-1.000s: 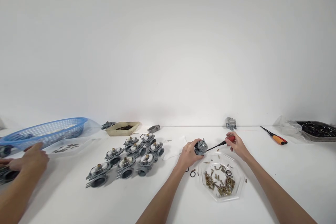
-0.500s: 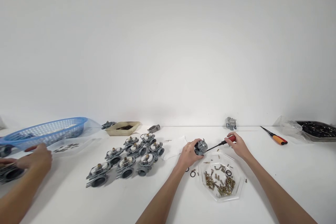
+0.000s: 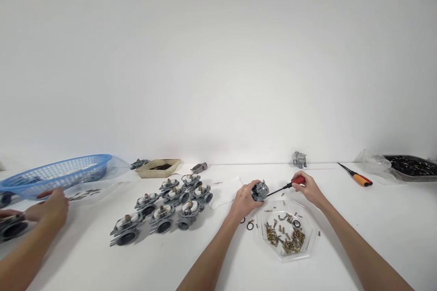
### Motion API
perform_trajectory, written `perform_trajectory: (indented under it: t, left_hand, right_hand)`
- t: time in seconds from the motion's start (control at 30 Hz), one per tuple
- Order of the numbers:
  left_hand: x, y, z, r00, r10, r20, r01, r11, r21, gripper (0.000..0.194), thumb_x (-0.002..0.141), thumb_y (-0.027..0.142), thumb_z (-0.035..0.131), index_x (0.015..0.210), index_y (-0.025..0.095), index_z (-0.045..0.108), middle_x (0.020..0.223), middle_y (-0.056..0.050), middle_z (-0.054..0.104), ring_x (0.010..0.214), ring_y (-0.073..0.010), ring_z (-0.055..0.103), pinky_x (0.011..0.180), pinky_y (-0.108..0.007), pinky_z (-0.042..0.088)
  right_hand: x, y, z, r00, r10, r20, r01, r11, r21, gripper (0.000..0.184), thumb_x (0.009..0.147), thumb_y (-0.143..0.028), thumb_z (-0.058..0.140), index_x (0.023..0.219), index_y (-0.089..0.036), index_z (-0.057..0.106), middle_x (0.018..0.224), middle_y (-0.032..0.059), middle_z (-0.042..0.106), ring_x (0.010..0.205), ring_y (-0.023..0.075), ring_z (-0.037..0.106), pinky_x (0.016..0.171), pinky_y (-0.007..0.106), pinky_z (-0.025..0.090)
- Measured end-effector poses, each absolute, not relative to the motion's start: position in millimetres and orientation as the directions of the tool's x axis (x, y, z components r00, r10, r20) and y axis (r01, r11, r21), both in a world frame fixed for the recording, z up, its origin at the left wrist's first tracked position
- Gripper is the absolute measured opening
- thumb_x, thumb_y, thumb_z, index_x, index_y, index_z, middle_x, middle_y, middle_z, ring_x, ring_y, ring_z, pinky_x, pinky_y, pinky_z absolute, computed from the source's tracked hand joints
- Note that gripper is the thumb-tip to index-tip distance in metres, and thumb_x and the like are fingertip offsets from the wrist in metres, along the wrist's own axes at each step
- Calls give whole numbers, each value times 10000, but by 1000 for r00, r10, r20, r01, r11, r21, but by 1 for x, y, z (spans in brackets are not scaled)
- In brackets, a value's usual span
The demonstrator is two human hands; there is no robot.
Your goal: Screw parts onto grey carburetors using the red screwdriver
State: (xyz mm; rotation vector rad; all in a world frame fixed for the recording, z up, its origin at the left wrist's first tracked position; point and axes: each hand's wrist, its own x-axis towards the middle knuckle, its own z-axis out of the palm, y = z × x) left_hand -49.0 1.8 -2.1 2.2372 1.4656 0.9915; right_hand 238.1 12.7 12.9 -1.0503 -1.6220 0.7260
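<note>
My left hand (image 3: 243,200) is closed around a small grey carburetor (image 3: 261,190), held just above the white table. My right hand (image 3: 307,188) grips a red-handled screwdriver (image 3: 297,181), and its black shaft points left with the tip at the carburetor. Below both hands sits a clear hexagonal tray (image 3: 309,245) holding several brass screws and a black O-ring. Two more black O-rings (image 3: 250,226) lie on the table beside my left wrist.
Several grey carburetors (image 3: 163,209) stand grouped at centre left. Another person's hand (image 3: 51,209) works at the far left near a blue basket (image 3: 54,173) and a clear tray. A beige tray (image 3: 157,166), an orange screwdriver (image 3: 357,176), a lone carburetor (image 3: 299,159) and a dark parts tray (image 3: 411,168) line the back.
My hands, the carburetor and the screwdriver hold almost the same pose. The other person's hand at the far left has shifted slightly right and down.
</note>
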Motion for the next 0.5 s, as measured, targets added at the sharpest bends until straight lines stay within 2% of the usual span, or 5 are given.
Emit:
perform_trajectory:
  t: [0.2,0.33,0.4,0.5]
  left_hand:
    - [-49,0,0,252,901,352,679,-424,599,650,686,274,741,1308,318,558,1190,-30,663,1153,-282,591,970,-380,479]
    - [-50,-1,0,240,915,325,685,-397,611,662,684,273,733,1319,330,554,1212,-31,647,1157,-283,585,975,-379,479]
    - [-50,-1,1,241,916,320,685,-394,613,661,683,283,733,1319,326,556,1213,-33,645,1152,-283,584,974,-378,481]
    - [-50,-1,2,250,915,317,681,-399,614,661,683,281,736,1318,317,556,1211,-39,645,1141,-281,588,974,-382,479]
  right_hand:
    - [235,12,15,-28,915,402,303,391,-869,349,718,-452,712,808,-241,448,622,-43,556,594,170,562,626,318,473]
    - [233,12,13,47,929,368,334,332,-882,342,747,-491,678,823,-246,452,576,-63,518,553,171,561,610,321,477]
    - [233,11,12,56,936,347,311,314,-897,350,749,-515,672,848,-242,477,593,-53,534,562,176,572,603,326,494]
    - [235,10,12,-29,929,370,245,365,-898,377,697,-471,735,898,-227,529,754,3,627,679,192,621,646,330,522]
